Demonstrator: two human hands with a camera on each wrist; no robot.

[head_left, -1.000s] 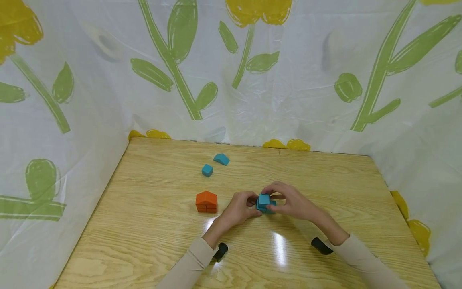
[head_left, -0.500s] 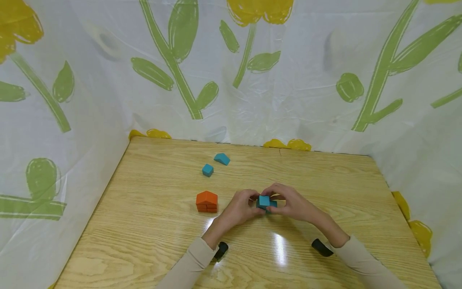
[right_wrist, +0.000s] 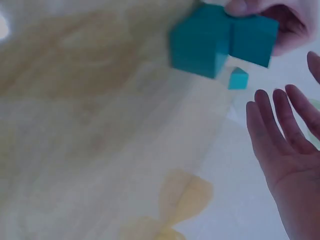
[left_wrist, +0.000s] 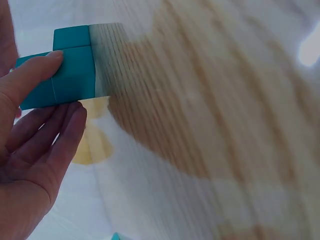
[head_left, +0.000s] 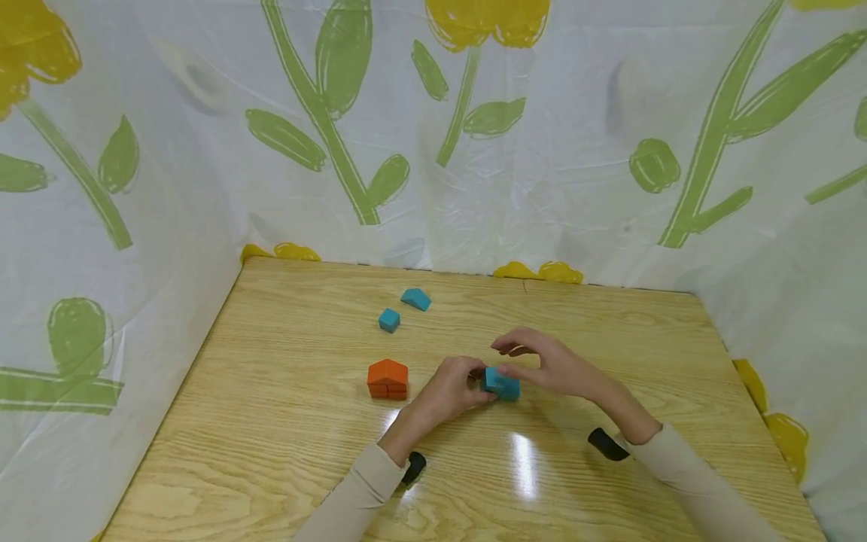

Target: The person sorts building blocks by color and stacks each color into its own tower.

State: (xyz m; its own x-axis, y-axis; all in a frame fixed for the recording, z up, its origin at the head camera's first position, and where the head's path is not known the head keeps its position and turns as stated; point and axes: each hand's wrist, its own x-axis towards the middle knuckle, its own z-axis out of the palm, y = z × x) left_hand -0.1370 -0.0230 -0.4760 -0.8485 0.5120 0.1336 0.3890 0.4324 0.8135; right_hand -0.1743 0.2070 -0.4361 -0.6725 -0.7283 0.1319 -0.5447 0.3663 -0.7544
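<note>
Over pale wood (head_left: 271, 467), the left hand (head_left: 447, 388) still pinches blue blocks (head_left: 504, 386); the right hand (head_left: 552, 366), spread, has lifted.

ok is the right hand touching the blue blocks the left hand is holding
Apart: the right wrist view shows background in a clear gap between the right hand and the held blue blocks.
</note>
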